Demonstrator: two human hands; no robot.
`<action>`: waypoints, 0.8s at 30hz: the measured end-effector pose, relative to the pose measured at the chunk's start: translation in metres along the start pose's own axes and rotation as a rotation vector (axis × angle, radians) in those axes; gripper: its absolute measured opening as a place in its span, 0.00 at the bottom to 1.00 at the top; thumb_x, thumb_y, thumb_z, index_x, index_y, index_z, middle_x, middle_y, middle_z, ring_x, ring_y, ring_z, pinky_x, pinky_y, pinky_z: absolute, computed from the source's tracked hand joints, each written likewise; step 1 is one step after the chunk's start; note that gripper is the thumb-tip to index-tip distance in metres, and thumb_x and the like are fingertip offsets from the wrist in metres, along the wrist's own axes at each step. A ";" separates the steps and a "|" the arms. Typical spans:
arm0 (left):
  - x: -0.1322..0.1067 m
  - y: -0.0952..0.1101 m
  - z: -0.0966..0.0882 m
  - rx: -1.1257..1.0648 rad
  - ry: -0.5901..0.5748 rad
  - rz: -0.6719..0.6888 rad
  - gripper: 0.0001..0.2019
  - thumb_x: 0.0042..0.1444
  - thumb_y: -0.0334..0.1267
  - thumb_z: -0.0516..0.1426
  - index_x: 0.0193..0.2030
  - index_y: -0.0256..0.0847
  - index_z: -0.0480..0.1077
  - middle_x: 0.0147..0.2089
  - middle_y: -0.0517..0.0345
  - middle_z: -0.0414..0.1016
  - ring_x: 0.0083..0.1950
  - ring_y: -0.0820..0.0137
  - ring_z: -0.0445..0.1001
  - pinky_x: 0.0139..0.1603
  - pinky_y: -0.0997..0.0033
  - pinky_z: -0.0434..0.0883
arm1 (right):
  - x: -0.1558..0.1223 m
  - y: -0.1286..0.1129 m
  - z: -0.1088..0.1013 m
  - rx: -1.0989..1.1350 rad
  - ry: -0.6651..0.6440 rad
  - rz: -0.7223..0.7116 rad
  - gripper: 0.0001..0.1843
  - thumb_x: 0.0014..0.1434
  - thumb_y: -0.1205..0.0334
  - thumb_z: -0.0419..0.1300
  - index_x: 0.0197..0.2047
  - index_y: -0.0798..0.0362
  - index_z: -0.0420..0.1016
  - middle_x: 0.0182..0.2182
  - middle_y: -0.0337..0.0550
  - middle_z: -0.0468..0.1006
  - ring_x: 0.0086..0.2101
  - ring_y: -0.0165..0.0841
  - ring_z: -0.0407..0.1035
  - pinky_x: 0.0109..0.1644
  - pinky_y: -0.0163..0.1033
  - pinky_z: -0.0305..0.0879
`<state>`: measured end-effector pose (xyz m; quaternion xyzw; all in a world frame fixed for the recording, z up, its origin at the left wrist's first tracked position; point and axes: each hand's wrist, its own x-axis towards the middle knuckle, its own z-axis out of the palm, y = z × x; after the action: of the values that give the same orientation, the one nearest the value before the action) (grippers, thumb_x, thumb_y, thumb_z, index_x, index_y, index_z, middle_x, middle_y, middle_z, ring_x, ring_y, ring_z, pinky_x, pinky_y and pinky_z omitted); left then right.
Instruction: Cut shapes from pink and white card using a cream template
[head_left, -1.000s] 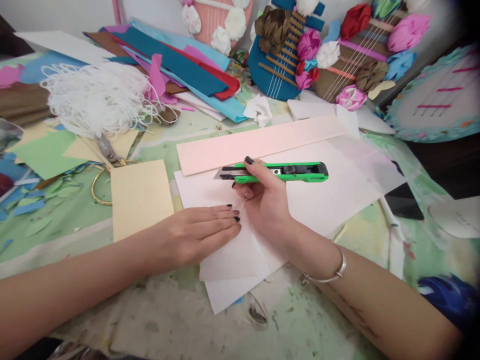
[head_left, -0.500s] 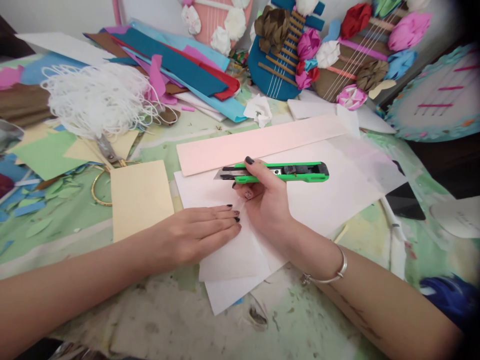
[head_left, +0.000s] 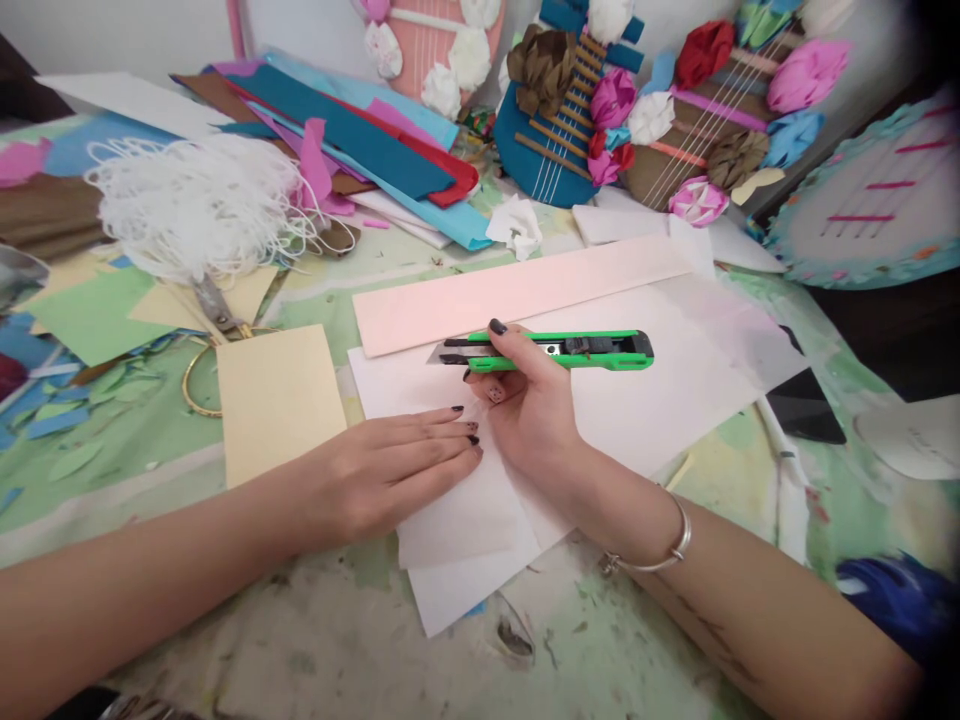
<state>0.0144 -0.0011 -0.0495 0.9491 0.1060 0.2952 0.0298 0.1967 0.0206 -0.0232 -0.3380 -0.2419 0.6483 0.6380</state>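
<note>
My right hand [head_left: 529, 400] is closed around a green utility knife [head_left: 600, 350], its blade out and pointing left. Flat on a sheet of white paper [head_left: 472, 520] lies my left hand [head_left: 390, 465], fingers stretched out towards the right hand. Larger white paper [head_left: 637, 360] spreads beneath both hands, with a thin translucent sheet over its right part. Just behind the knife rests a long pale pink strip [head_left: 517, 290]. A cream paper rectangle [head_left: 277, 400] sits left of my left hand.
Scissors [head_left: 214, 300] and a heap of white string [head_left: 199, 205] lie at the left. Folded coloured paper [head_left: 345, 130] is piled behind. Decorated paper guitars [head_left: 551, 130] lean at the back. A dark phone-like object [head_left: 810, 405] lies at the right.
The hands and the knife hold nearly the same position on the paper. The view has shifted very slightly.
</note>
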 end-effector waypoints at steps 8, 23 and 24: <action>0.005 -0.004 0.003 0.064 0.118 -0.041 0.18 0.69 0.27 0.48 0.63 0.32 0.64 0.53 0.43 0.79 0.62 0.64 0.73 0.65 0.57 0.72 | 0.002 0.000 -0.001 0.036 -0.003 -0.002 0.13 0.50 0.65 0.68 0.20 0.54 0.70 0.19 0.33 0.72 0.16 0.20 0.58 0.20 0.32 0.47; 0.003 -0.006 0.002 0.109 0.152 -0.090 0.16 0.68 0.27 0.48 0.59 0.32 0.68 0.53 0.45 0.80 0.62 0.67 0.73 0.66 0.66 0.70 | 0.002 -0.002 -0.001 0.112 0.027 0.029 0.13 0.52 0.67 0.67 0.19 0.54 0.71 0.20 0.34 0.72 0.17 0.19 0.57 0.20 0.31 0.48; 0.003 -0.007 0.002 0.105 0.152 -0.077 0.16 0.68 0.28 0.48 0.58 0.31 0.69 0.52 0.45 0.80 0.62 0.67 0.73 0.66 0.66 0.70 | 0.002 -0.002 -0.001 0.113 0.030 0.032 0.13 0.52 0.68 0.67 0.19 0.54 0.71 0.20 0.34 0.72 0.17 0.19 0.57 0.20 0.31 0.48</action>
<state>0.0170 0.0061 -0.0500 0.9195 0.1596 0.3589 -0.0167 0.1994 0.0229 -0.0228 -0.3149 -0.1897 0.6658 0.6492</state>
